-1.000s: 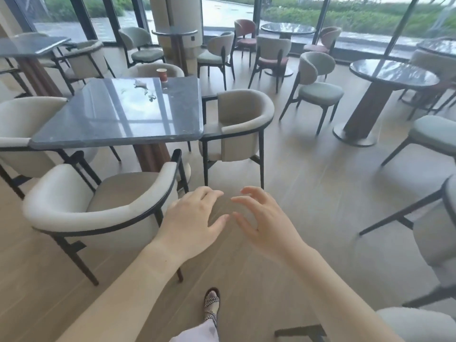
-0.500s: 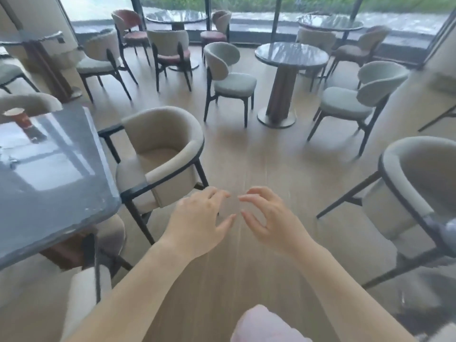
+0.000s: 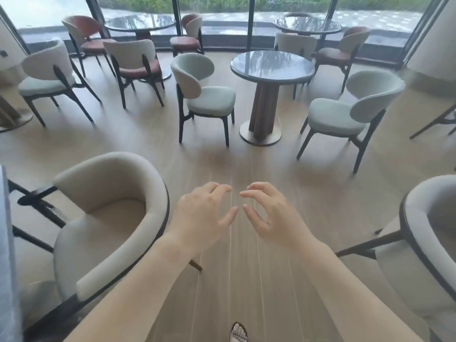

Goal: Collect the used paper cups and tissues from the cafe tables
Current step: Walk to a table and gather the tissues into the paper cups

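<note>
While the wood floor (image 3: 153, 149) fills most of the view, a cream armchair (image 3: 106, 218) stands at the left and a round grey table (image 3: 271, 66) sits farther off among chairs. The left hand (image 3: 204, 215) and right hand (image 3: 271, 215) hover side by side above the floor, fingers loosely curled, holding nothing. Where the cups and tissues lie cannot be told.
</note>
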{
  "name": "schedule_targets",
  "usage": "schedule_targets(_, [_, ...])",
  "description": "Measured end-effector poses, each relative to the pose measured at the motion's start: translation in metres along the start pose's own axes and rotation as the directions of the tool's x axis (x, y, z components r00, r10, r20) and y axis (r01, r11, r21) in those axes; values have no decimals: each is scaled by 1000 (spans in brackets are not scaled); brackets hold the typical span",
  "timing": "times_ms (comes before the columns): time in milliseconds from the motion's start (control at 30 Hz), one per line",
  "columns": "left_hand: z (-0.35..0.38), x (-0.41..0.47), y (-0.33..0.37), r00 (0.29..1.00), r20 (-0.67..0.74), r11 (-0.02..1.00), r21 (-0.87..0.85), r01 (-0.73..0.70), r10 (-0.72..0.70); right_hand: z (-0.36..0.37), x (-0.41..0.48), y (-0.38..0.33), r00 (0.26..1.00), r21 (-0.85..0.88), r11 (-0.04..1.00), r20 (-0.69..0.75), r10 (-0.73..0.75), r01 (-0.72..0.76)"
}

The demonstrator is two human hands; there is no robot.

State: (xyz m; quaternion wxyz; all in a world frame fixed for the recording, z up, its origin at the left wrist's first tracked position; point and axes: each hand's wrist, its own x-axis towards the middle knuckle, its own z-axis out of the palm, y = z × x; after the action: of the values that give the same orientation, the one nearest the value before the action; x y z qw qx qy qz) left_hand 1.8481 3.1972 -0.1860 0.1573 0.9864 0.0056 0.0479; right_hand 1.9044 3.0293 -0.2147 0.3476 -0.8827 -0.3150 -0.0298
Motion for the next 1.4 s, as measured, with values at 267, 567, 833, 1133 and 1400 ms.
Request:
schedule_targets(267, [8,165,-61,999,20,999,-6,37,-37,15,165,73,997,-11,1000,71,0,0])
schedule_targets(567, [3,382,-185,996,-17,995,-26,92,-92,62,409,126,990,-27,998,135,-49,54])
schedule_targets(833, [-28,514,-301,974,-38,975,-11,221,-221,115,599,133,975,38,995,199,-102,96])
schedule_targets(1133, [-37,637,-468,899,-69,902,-22,432,-433,227,810,134,905,123,971,353,-237,206])
schedule_targets(1400, [-82,717,-618,755,-127,763,-21,647,-644,331,1001,78,750,229,890,481,-455,393])
